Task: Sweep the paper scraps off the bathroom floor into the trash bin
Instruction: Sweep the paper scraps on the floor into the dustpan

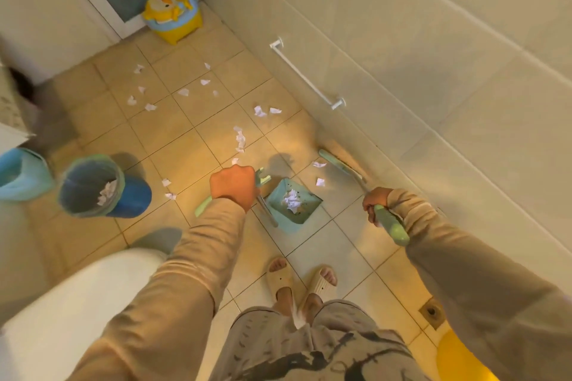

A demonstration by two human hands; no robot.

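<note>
White paper scraps (240,139) lie scattered over the tan floor tiles, from mid-floor to the far end. My left hand (233,187) is shut on the green handle of a teal dustpan (301,214), which rests on the floor with several scraps inside. My right hand (376,202) is shut on the green broom handle (391,226); the broom head (340,164) sits by the right wall, with two scraps just left of it. The blue trash bin (93,185), left of the dustpan, holds some paper.
A white toilet (62,318) fills the lower left. A light-blue container (21,173) stands beside the bin. A yellow duck potty (171,14) sits at the far end. A towel bar (306,77) is on the right wall, a floor drain (433,312) and a yellow object (458,359) at lower right.
</note>
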